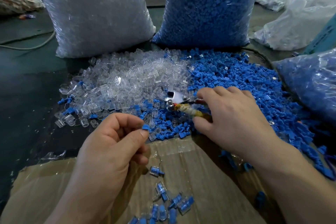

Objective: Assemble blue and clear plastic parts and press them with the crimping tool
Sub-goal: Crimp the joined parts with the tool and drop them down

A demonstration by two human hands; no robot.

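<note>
Left hand (112,143) pinching a tiny blue piece (146,127) by its cap, likely light, stiff and slippery; right hand (234,114), fingers curled round the crimping tool (185,110).

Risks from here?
1. The left hand pinches the blue part by one end; it might slip into the loose pieces below.
2. The crimping tool, gripped by the right hand, lies among those pieces; a stray one may lodge in its head.
</note>
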